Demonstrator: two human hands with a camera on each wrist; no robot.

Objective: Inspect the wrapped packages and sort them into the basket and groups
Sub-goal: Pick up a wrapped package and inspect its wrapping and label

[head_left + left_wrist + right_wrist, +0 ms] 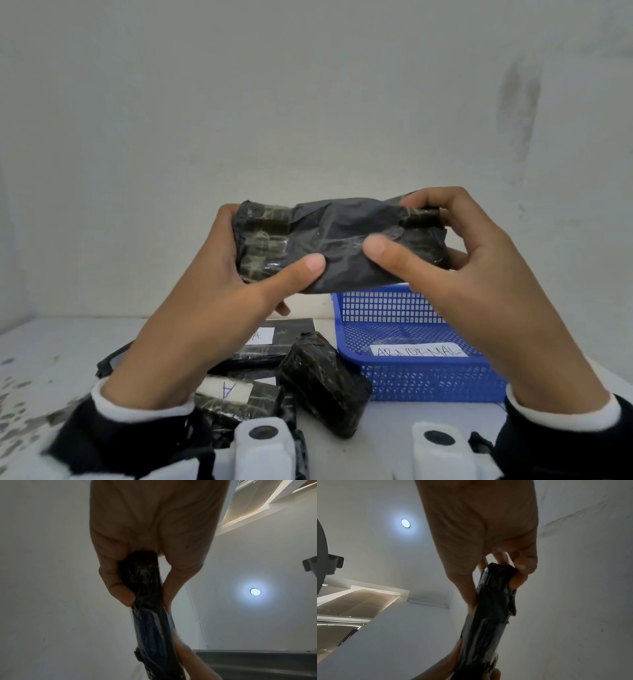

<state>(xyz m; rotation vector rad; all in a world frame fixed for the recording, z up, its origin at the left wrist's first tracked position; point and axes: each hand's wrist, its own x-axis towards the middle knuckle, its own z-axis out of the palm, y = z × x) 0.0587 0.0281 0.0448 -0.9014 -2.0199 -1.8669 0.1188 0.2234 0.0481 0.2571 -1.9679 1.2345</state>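
A flat package wrapped in black plastic and clear tape (pixel 337 240) is held up in front of the wall, above the table. My left hand (pixel 239 270) grips its left end, thumb on the near face and fingers behind. My right hand (pixel 455 260) grips its right end the same way. Both wrist views show the package (pixel 145 601) (pixel 491 608) edge-on between thumb and fingers. No label shows on the face turned to me. A blue mesh basket (pixel 421 380) with a white slip reading "ABNORMAL" stands on the table under my right hand.
Several more black wrapped packages (pixel 322 380) lie in a pile on the white table (pixel 44 353) below my hands, two with white labels marked "A" (pixel 227 389). A black strap lies at the pile's left. A white wall stands close behind.
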